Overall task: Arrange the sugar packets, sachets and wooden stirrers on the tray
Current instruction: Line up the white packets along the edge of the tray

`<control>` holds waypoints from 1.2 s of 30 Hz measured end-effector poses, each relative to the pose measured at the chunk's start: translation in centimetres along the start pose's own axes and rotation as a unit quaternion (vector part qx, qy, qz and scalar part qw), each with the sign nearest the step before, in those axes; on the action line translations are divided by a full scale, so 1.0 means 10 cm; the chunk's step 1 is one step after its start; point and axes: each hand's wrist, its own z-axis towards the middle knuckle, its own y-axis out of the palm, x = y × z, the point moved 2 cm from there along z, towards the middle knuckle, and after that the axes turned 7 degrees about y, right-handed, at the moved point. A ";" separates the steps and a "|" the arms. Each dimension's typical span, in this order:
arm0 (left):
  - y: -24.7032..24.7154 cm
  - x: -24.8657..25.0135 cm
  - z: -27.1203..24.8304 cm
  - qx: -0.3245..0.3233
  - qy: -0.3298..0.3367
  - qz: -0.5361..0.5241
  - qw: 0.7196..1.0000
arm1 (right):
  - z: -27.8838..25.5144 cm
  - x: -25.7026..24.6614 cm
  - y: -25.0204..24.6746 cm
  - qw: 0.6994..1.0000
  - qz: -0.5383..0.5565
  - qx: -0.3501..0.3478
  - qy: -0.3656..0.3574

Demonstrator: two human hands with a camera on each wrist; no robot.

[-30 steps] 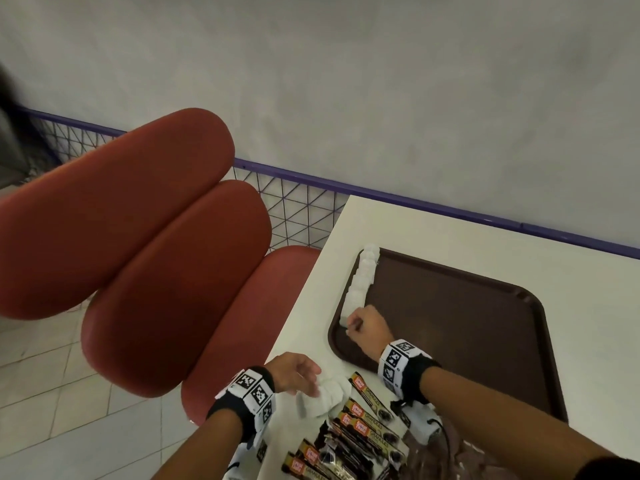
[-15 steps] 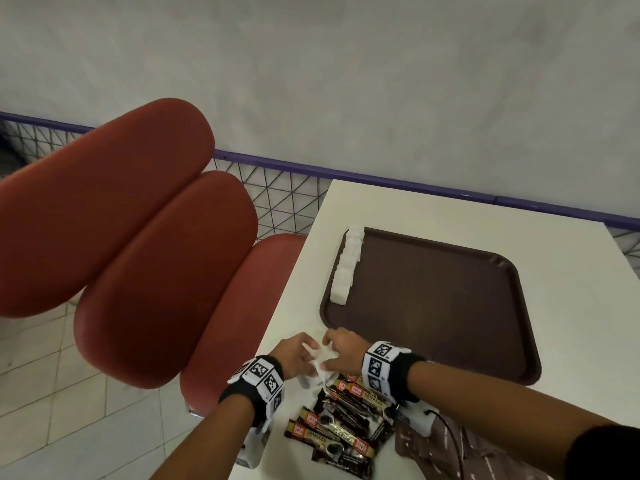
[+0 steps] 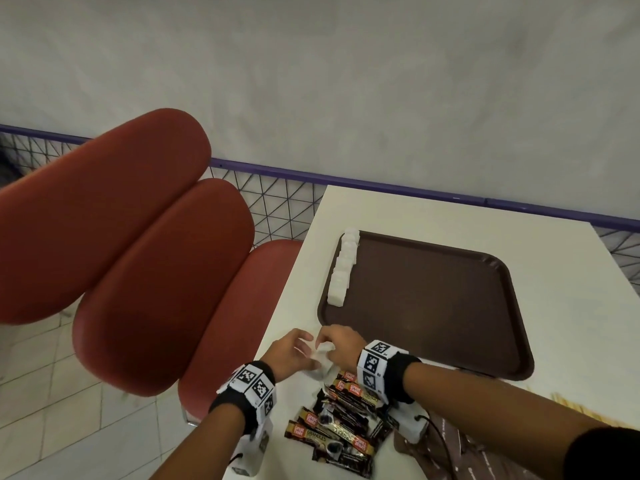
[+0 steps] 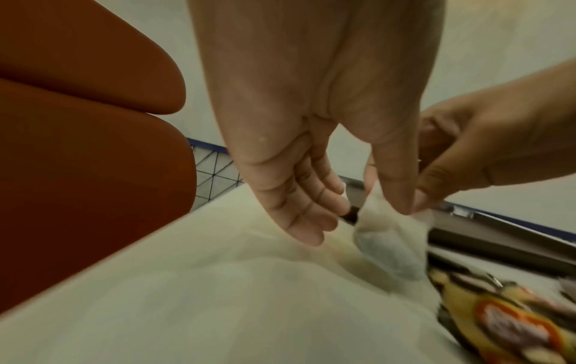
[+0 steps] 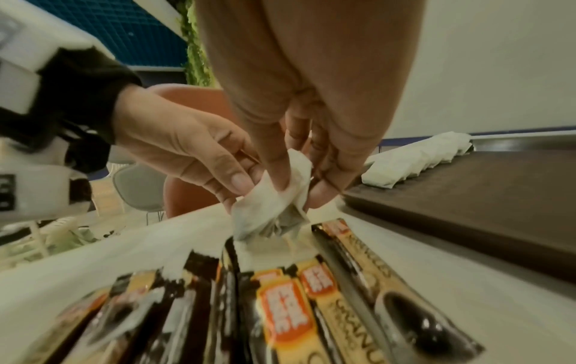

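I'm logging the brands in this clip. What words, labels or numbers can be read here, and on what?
"GRANULES": on a dark coffee sachet lying on the table, head view; partly legible again on a sachet in the right wrist view.
Red-orange logo on the sachets: too blurred to read.
Wrist bands: black-and-white square code patterns only, no words.
White packets on the tray: no print visible.

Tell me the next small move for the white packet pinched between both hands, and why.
Probably let the left hand release so the right hand carries the white packet to the near end of the packet row on the tray. Both hands pinch it just short of the tray, and the row leaves bare tray at that end.
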 end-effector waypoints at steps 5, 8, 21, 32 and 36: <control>-0.18 0.13 0.03 0.005 0.009 -0.074 0.997 | -0.08 -0.10 -0.22 0.996 0.013 -0.020 -0.084; -0.15 0.24 0.05 -0.051 -0.008 -0.178 0.983 | -0.08 -0.15 -0.32 0.990 0.053 -0.059 -0.121; -0.06 0.37 0.12 0.017 -0.064 -0.333 0.941 | 0.11 0.01 -0.47 0.952 0.289 0.084 -0.064; -0.11 0.36 0.16 0.103 -0.042 -0.373 0.921 | 0.20 0.10 -0.27 0.927 0.371 0.053 -0.028; -0.08 0.36 0.19 0.098 -0.044 -0.392 0.914 | 0.22 0.12 -0.28 0.928 0.368 0.058 -0.026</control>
